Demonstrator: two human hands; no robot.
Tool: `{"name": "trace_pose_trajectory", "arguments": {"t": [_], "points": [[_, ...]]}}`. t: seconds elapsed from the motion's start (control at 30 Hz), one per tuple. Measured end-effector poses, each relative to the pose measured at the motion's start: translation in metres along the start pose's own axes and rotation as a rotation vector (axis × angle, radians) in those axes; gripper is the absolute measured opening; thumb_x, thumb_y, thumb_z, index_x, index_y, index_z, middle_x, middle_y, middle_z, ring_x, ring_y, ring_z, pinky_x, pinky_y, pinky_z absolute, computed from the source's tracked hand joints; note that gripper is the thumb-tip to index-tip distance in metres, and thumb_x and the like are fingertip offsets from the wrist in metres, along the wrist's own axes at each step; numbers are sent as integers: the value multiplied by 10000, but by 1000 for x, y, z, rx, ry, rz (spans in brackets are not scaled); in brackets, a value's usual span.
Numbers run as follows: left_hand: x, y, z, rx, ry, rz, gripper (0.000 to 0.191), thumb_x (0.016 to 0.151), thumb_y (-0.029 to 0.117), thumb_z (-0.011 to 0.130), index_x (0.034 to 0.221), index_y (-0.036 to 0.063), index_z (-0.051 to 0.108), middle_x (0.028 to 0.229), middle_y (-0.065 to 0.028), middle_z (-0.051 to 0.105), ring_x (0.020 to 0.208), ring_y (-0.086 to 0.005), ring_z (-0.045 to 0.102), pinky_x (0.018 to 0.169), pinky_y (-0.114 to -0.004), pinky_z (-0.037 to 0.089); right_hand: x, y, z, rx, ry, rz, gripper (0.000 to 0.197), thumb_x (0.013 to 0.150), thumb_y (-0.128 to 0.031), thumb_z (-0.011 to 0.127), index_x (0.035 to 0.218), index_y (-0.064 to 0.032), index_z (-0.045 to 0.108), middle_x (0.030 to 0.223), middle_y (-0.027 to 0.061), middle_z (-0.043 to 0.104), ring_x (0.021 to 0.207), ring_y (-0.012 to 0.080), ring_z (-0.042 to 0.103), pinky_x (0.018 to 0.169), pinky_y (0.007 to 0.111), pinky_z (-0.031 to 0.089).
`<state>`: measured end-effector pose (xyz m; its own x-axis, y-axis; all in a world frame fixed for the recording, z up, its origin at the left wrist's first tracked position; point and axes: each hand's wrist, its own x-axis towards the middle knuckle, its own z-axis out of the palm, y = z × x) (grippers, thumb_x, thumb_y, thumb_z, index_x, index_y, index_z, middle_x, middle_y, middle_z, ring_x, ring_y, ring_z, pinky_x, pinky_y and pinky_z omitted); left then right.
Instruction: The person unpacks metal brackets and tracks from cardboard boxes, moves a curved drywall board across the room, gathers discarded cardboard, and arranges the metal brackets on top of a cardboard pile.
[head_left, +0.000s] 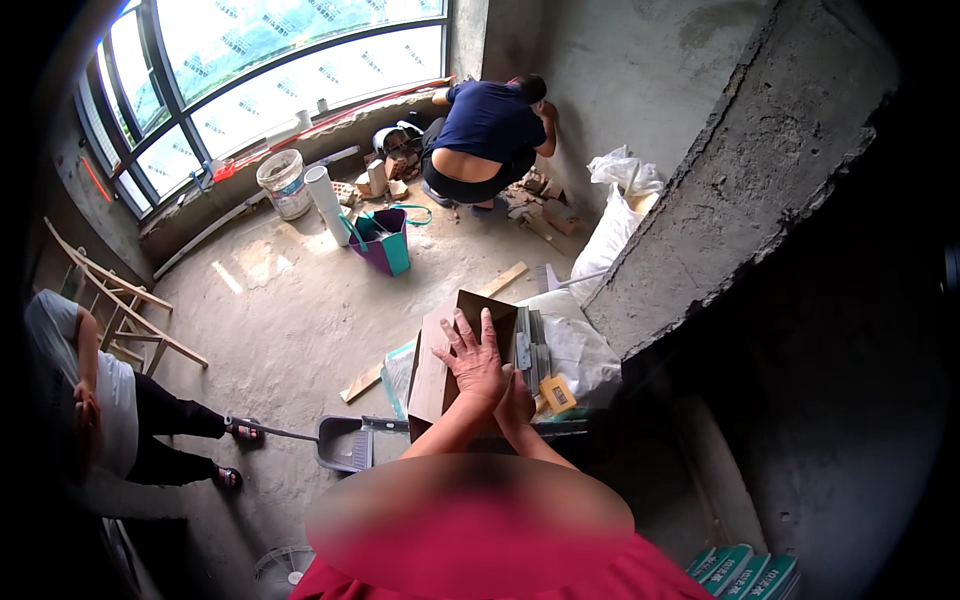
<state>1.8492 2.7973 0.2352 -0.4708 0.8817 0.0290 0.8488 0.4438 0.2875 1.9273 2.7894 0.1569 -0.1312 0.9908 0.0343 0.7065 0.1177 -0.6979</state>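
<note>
A brown cardboard box (431, 369) stands before me on a low pile, its dark inside partly showing. My left hand (474, 358) is over the box with fingers spread and holds nothing. Close beside it, my right hand (516, 401) is curled at the box's right side; its fingertips are hidden, so a grip on the box cannot be confirmed. A stack of thin grey strips (534, 349) lies just right of the box. Near my right hand is a yellow rectangular item (557, 394) bearing writing. White plastic sheeting (574, 337) lies under and beside these things.
One person (484, 124) squats by brick rubble (551, 210) at the wall; another (112, 382) stands at left near a wooden ladder (124, 300). A dustpan (343, 442), tote bag (382, 244), bucket (285, 184) and white pipe (326, 202) stand about. A rough concrete edge (742, 187) slants at right.
</note>
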Motion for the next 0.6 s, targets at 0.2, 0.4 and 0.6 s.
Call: {"name": "trace_pose_trajectory", "arguments": {"t": [0.2, 0.4, 0.6], "points": [[14, -32, 32, 323, 245, -20, 972, 626, 361, 675, 1398, 214, 103, 1435, -192, -59, 1294, -465, -73, 909, -701, 104, 4, -8, 20, -43, -129, 43, 225, 798, -265, 544, 871, -71, 455, 869, 206, 576, 828, 379, 563, 670, 441, 442], [4, -11, -30, -291, -17, 15, 839, 587, 122, 574, 1352, 159, 233, 1387, -222, 108, 1299, -405, 101, 1025, -479, 194, 5, -3, 7, 39, -143, 146, 399, 752, -371, 579, 922, -39, 438, 839, 221, 579, 827, 398, 563, 695, 454, 437], [22, -54, -35, -951, -87, 160, 809, 597, 63, 506, 1354, 119, 227, 1350, -232, 171, 1258, -401, 206, 1028, -379, 256, 7, 16, 9, 54, -116, 93, 363, 737, -296, 565, 926, -17, 433, 843, 243, 569, 838, 417, 548, 709, 469, 432]]}}
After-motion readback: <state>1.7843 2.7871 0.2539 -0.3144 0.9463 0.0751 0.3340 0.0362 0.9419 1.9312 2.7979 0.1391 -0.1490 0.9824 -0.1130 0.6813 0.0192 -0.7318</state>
